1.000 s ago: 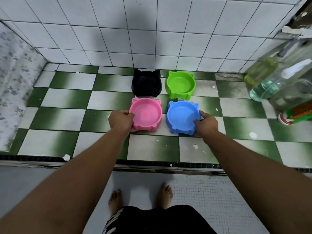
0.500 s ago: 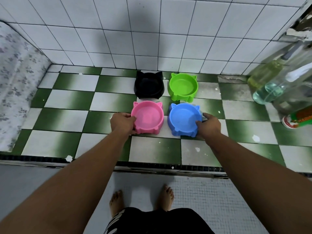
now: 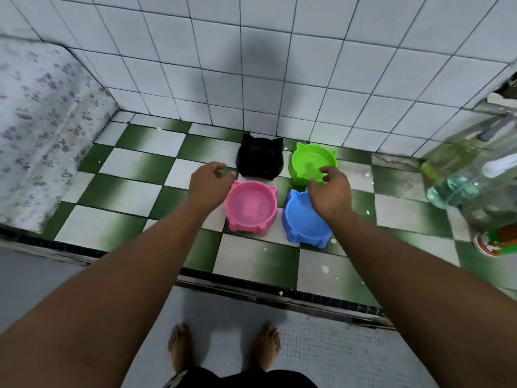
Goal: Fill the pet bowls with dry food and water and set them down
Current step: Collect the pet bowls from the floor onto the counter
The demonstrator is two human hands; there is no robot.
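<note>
Four cat-eared pet bowls stand in a square on the green-and-white checkered ledge (image 3: 134, 219): a black bowl (image 3: 260, 159) back left, a green bowl (image 3: 310, 161) back right, a pink bowl (image 3: 251, 210) front left, a blue bowl (image 3: 302, 222) front right. All look empty. My left hand (image 3: 209, 183) hovers with curled fingers just left of the black bowl, above the pink bowl's far left edge, holding nothing. My right hand (image 3: 330, 191) is over the blue bowl's far side, its fingers at the green bowl's near rim; whether it grips that rim is unclear.
Clear bottles (image 3: 458, 175) with pale liquid and a can with a green label (image 3: 498, 239) crowd the ledge's right end. A floral-covered surface (image 3: 36, 130) rises at the left. White tiled wall stands behind the bowls. My bare feet (image 3: 223, 348) are on the lower floor.
Both hands let go of the pink and blue bowls' sides and moved forward toward the back row. The bowls stayed where they were.
</note>
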